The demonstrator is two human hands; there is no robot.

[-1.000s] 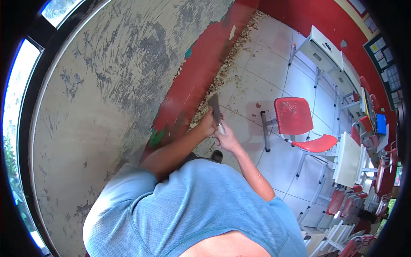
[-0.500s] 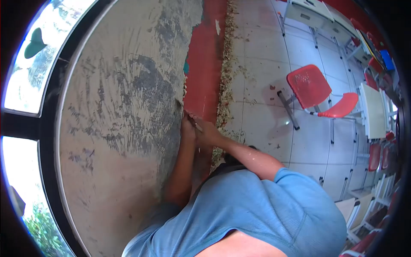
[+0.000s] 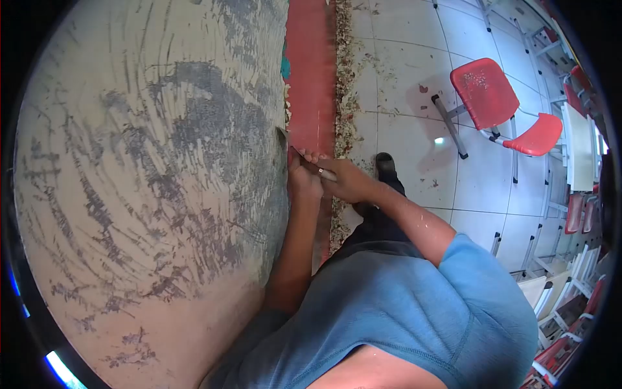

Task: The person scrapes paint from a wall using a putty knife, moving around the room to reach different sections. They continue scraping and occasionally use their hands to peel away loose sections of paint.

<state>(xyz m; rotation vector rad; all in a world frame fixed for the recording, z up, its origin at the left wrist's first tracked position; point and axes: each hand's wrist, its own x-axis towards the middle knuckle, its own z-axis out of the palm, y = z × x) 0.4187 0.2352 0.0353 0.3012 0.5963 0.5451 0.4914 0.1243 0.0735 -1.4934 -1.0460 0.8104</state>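
Observation:
My right hand (image 3: 348,183) is closed round the pale handle of a scraper (image 3: 328,175). Close beside it, my left hand (image 3: 303,179) grips the same tool nearer its blade; the fingers partly hide the middle. The dark blade tip shows at the edge of the scraped wall (image 3: 214,162), where it meets a red painted band (image 3: 311,84). Grey patches and many scrape marks cover the pale wall surface. A torn paint edge with a bit of teal runs along the band above my hands.
Paint flakes (image 3: 345,97) line the foot of the wall and scatter over the white tiled floor (image 3: 408,71). A red chair (image 3: 486,94) with debris on its seat stands at right. Stacked desks and chairs (image 3: 576,285) fill the far right. My shoe (image 3: 385,163) is on the floor.
The view has shifted, so the window at left has mostly left the picture and my shoe now shows. Both hands still hold the scraper at the wall's edge.

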